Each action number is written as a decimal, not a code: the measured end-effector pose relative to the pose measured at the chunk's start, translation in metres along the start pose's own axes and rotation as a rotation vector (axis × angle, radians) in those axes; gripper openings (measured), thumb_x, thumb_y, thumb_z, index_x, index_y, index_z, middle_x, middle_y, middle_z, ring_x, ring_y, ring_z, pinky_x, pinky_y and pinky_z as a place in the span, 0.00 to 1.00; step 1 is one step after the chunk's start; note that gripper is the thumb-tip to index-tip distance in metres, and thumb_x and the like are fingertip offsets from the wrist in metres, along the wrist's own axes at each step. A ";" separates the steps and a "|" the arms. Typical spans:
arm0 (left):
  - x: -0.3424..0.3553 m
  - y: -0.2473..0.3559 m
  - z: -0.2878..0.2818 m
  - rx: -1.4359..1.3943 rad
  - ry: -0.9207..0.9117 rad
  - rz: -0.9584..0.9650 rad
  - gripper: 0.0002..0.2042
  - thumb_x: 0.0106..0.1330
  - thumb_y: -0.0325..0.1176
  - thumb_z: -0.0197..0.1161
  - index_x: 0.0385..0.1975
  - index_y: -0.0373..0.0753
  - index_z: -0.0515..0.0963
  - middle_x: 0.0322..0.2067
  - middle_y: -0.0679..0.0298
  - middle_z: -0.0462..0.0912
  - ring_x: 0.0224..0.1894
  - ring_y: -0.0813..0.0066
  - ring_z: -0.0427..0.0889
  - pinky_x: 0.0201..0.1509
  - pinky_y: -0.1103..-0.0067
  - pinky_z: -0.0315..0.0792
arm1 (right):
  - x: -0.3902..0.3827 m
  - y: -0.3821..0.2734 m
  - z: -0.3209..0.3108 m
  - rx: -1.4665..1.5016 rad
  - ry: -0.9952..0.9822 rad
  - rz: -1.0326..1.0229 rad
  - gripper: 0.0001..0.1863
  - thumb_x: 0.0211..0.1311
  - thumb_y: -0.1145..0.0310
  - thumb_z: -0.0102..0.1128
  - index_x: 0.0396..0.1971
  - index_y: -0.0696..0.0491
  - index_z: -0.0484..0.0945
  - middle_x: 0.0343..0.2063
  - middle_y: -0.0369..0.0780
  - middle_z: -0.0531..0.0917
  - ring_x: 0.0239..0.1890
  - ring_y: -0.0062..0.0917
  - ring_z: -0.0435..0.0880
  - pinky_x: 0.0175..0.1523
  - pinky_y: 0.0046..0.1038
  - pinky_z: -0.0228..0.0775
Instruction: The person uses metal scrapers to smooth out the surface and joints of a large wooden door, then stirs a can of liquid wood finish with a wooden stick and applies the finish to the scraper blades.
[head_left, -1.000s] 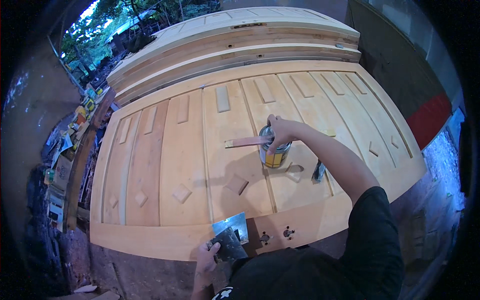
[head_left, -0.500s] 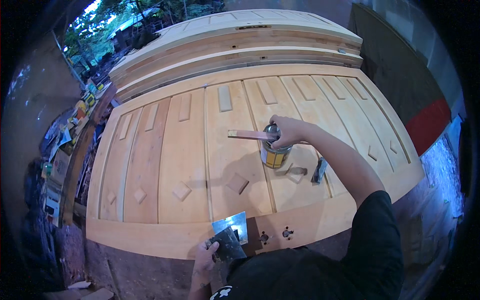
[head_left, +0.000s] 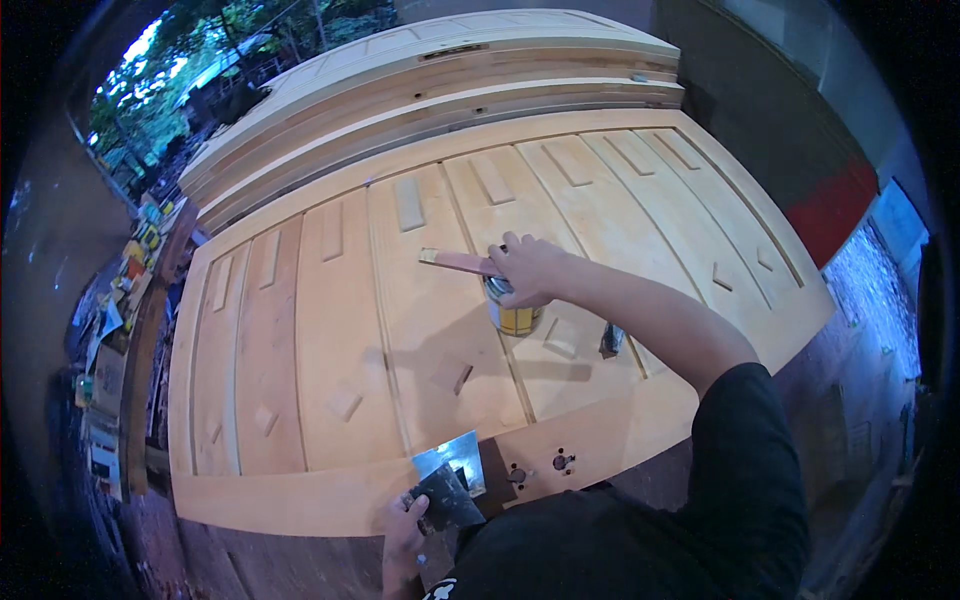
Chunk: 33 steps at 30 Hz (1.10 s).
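Since a second ago the right hand (head_left: pixel 530 268) has barely shifted: it stays over the small yellow can (head_left: pixel 513 315), and the flat wooden stick (head_left: pixel 458 262) it grips has tipped a little, its pale free end pointing toward the person's left. The fingers are closed round the stick's near end, right at the can's mouth. The can stands upright on the pale wooden door (head_left: pixel 340 330) that lies flat and fills most of the view, near the middle of one raised panel and well in from every edge.

Down at the door's near edge the left hand (head_left: pixel 405 525) is closed on the handles of two metal scrapers (head_left: pixel 448 480), whose blades overlap and rest on the wood just beside two drilled lock holes (head_left: pixel 540 468). A small dark tool (head_left: pixel 611 340) lies on the door just right of the can.

Wide bare panels stretch left of both hands. Beyond the far edge more doors are stacked (head_left: pixel 440 80). Along the left edge runs a cluttered strip of boxes and scraps (head_left: pixel 110 340).
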<state>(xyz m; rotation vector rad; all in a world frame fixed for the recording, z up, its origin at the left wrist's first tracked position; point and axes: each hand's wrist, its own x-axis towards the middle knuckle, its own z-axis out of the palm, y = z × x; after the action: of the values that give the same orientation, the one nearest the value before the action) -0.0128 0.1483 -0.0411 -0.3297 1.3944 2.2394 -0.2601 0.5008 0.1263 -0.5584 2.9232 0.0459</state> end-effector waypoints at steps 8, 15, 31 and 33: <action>0.001 0.001 0.012 0.020 0.044 0.012 0.14 0.61 0.24 0.53 0.45 0.24 0.71 0.37 0.53 0.81 0.37 0.65 0.82 0.45 0.70 0.78 | -0.011 0.008 0.002 -0.062 0.064 0.026 0.41 0.47 0.48 0.58 0.58 0.55 0.57 0.48 0.58 0.66 0.46 0.54 0.71 0.46 0.44 0.71; -0.008 0.014 0.022 0.046 0.138 -0.033 0.13 0.62 0.23 0.51 0.45 0.25 0.72 0.38 0.55 0.81 0.38 0.67 0.82 0.46 0.73 0.76 | -0.032 0.041 -0.029 0.170 0.196 0.023 0.41 0.54 0.48 0.53 0.62 0.56 0.51 0.49 0.57 0.69 0.53 0.56 0.65 0.55 0.49 0.62; -0.005 0.014 0.007 -0.088 -0.001 -0.095 0.14 0.64 0.28 0.56 0.47 0.27 0.72 0.39 0.58 0.81 0.38 0.73 0.81 0.44 0.76 0.77 | -0.317 0.187 0.184 0.078 -0.067 0.803 0.28 0.62 0.55 0.47 0.59 0.55 0.61 0.61 0.61 0.54 0.60 0.59 0.56 0.60 0.54 0.53; 0.002 0.009 0.004 -0.020 -0.016 -0.090 0.14 0.64 0.29 0.56 0.47 0.28 0.72 0.39 0.58 0.81 0.38 0.73 0.81 0.44 0.76 0.77 | -0.326 0.185 0.192 0.130 0.010 0.916 0.32 0.62 0.53 0.47 0.60 0.58 0.60 0.61 0.61 0.53 0.59 0.59 0.58 0.60 0.52 0.55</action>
<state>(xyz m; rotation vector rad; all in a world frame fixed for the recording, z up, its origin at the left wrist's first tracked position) -0.0183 0.1489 -0.0336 -0.3727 1.3234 2.1797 0.0004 0.8032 -0.0083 0.8117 2.8809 -0.0362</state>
